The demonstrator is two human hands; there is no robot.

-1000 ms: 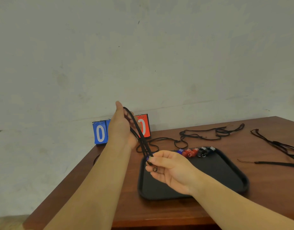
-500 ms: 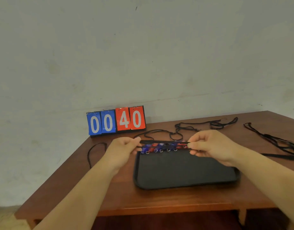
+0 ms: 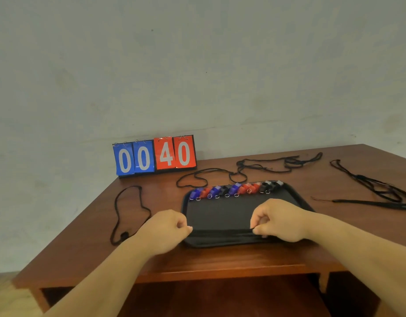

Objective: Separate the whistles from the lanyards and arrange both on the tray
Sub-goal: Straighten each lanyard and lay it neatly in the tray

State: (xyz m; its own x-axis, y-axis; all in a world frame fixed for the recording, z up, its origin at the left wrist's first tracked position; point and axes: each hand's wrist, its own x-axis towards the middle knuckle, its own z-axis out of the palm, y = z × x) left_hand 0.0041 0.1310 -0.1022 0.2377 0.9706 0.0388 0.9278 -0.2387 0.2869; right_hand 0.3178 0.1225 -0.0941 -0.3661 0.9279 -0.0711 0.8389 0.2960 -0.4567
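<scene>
Lanyard (image 3: 222, 232) pinched taut between left hand (image 3: 167, 229) and right hand (image 3: 279, 221), across tray (image 3: 220, 213).
Beyond the hands, whistles (image 3: 234, 189) line up; scoreboard (image 3: 155, 156) reads 0040.

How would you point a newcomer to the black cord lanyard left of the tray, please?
Start at the brown wooden table, then the black rectangular tray. Left of it, before the blue-and-red flip scoreboard, lies the black cord lanyard, a lone untangled loop.
</scene>
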